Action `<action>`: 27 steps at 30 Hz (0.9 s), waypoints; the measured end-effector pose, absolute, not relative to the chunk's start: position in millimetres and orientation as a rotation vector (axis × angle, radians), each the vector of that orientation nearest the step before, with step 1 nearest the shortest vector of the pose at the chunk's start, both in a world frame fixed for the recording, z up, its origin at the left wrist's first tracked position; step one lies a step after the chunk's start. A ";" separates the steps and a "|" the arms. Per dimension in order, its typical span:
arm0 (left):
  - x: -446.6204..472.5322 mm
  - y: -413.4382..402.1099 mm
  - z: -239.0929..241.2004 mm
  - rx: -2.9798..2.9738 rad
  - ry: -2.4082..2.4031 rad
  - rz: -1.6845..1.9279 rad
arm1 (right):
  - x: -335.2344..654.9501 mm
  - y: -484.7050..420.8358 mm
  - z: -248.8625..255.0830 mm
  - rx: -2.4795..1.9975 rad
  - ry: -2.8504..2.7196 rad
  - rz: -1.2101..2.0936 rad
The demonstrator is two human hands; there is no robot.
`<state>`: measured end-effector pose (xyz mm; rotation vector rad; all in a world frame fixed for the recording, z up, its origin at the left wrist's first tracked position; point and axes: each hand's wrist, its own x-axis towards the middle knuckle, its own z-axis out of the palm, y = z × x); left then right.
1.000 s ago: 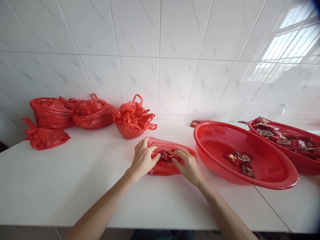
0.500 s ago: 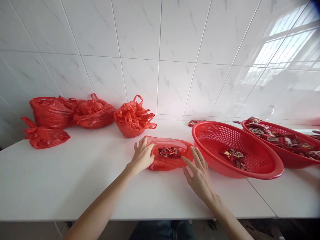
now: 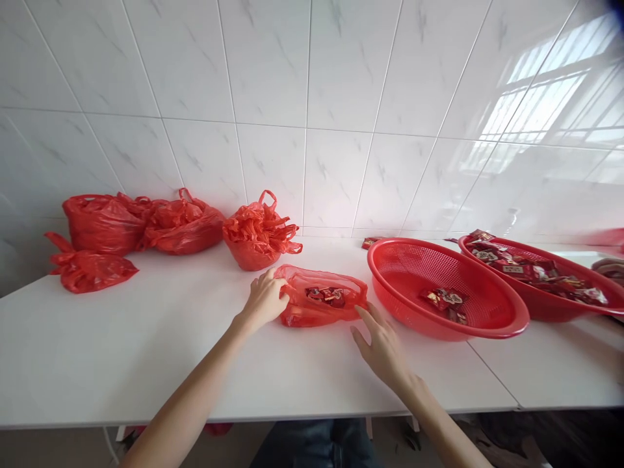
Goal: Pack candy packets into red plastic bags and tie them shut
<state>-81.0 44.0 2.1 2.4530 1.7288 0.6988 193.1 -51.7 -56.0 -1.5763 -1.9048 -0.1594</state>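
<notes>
An open red plastic bag (image 3: 322,305) lies on the white table (image 3: 121,351) with a few red candy packets (image 3: 325,295) inside. My left hand (image 3: 264,301) grips the bag's left edge, fingers closed on the plastic. My right hand (image 3: 383,344) hovers just to the right of the bag, fingers stretched out and holding nothing, with the fingertips close to the bag's right corner.
A red mesh basket (image 3: 492,324) with a few packets stands right of the bag; a second basket (image 3: 550,305) full of packets lies beyond it. Tied red bags (image 3: 258,234), (image 3: 180,224), (image 3: 100,224), (image 3: 88,270) line the tiled wall. One loose packet (image 3: 369,242) lies behind the basket.
My right hand came out of the bag and drew back toward me, opening. My left hand kept hold of the bag's left edge. The view shifted slightly.
</notes>
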 end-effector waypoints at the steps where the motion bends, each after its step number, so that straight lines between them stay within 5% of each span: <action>1: -85.2 43.2 4.9 2.421 1.735 0.672 | 193.6 -51.5 -51.1 -1.584 -1.908 -0.151; 7: -106.7 44.3 39.3 2.381 1.718 0.580 | 191.6 -51.9 -3.4 -1.480 -1.804 -0.061; 17: -99.0 56.7 141.0 2.275 1.472 1.329 | 192.2 -38.1 84.2 -1.223 -1.598 0.069; 27: -92.3 65.4 174.9 1.851 0.871 1.517 | 200.1 -24.4 123.8 -0.914 -1.415 0.464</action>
